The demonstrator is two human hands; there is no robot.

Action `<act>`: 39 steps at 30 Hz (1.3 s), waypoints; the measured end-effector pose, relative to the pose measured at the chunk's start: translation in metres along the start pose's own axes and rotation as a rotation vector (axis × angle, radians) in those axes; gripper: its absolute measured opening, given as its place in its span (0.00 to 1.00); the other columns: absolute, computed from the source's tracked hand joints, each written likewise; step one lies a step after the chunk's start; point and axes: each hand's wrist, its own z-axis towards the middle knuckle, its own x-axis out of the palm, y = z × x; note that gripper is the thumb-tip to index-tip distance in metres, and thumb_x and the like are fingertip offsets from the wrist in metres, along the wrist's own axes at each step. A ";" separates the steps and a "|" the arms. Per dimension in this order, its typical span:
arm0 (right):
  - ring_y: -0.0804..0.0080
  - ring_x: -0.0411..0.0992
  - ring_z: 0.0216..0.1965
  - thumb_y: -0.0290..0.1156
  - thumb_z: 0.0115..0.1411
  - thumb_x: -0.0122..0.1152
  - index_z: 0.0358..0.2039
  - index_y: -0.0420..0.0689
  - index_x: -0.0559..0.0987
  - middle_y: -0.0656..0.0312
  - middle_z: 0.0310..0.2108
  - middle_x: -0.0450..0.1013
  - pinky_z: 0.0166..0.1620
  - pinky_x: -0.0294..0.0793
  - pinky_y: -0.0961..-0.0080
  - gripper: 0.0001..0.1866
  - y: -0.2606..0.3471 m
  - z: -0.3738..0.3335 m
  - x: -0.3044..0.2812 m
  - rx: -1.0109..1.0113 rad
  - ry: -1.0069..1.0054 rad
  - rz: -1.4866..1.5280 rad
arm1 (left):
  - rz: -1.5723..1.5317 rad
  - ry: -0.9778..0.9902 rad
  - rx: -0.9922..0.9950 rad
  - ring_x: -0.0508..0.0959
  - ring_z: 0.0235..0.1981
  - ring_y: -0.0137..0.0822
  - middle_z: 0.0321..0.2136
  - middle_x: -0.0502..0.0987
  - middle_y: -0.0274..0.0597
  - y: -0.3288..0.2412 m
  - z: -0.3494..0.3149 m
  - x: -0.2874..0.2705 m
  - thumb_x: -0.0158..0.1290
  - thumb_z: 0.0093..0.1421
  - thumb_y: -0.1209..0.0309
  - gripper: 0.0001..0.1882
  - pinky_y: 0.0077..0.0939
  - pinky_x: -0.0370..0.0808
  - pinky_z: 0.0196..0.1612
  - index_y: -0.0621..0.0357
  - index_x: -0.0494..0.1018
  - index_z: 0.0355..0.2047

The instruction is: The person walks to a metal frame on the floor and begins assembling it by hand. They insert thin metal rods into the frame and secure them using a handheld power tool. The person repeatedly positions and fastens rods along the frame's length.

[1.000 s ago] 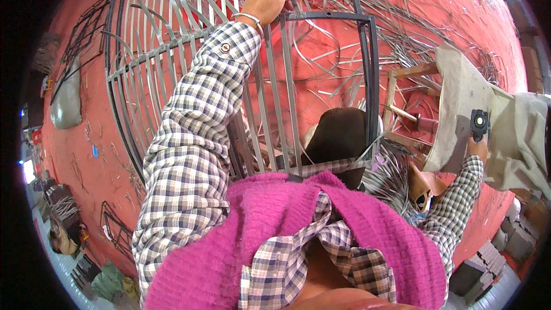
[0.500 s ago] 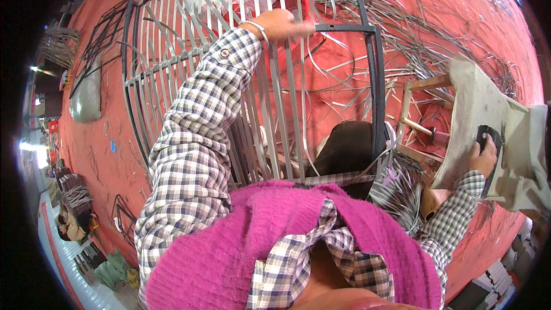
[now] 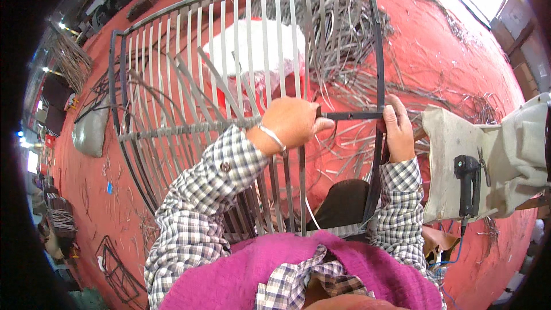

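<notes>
A dark metal frame (image 3: 376,51) stands in front of me, with flat grey strips (image 3: 236,40) running across it and a crossbar (image 3: 356,116) partly wrapped in grey strip. My left hand (image 3: 287,123) is closed round the crossbar beside the last strips, its thumb pointing right along the bare part. A short dark strip end shows by its fingers. At the right, where the crossbar meets the frame's side bar, my right hand (image 3: 398,129) grips that bar with its fingers over it; its thumb is hidden.
To my right, a cloth-covered stand (image 3: 445,138) carries a black corded power tool (image 3: 468,183) and small scissors (image 3: 482,166). Loose grey strips (image 3: 344,34) lie heaped on the red floor behind the frame, next to a white bundle (image 3: 258,51). Other bare frames (image 3: 117,270) lie at left.
My right hand has left the black tool on the stand and come over to the frame's side bar. The left hand has gone from blurred motion to a grip on the crossbar; the view has shifted.
</notes>
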 end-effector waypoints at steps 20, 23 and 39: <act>0.68 0.72 0.28 0.29 0.57 0.55 0.36 0.39 0.76 0.58 0.26 0.73 0.32 0.70 0.75 0.09 0.065 -0.047 -0.033 -0.542 -0.142 -0.428 | 0.459 -0.814 0.398 0.78 0.33 0.47 0.30 0.78 0.45 -0.001 0.048 -0.215 0.54 0.53 0.64 0.13 0.39 0.74 0.34 0.52 0.73 0.39; 0.60 0.72 0.37 0.22 0.53 0.55 0.38 0.39 0.76 0.53 0.34 0.73 0.42 0.69 0.69 0.11 0.108 -0.035 -0.040 -0.696 -0.212 -0.385 | 0.462 -0.788 0.333 0.78 0.34 0.46 0.31 0.78 0.46 -0.006 0.051 -0.213 0.51 0.56 0.61 0.13 0.39 0.74 0.36 0.51 0.74 0.39; 0.49 0.67 0.50 0.24 0.50 0.58 0.54 0.34 0.61 0.41 0.50 0.65 0.55 0.64 0.63 0.30 0.166 0.068 0.101 -0.779 0.049 0.226 | 0.632 -0.800 0.243 0.79 0.37 0.44 0.34 0.79 0.45 -0.007 0.047 -0.214 0.49 0.59 0.58 0.17 0.37 0.74 0.41 0.52 0.73 0.44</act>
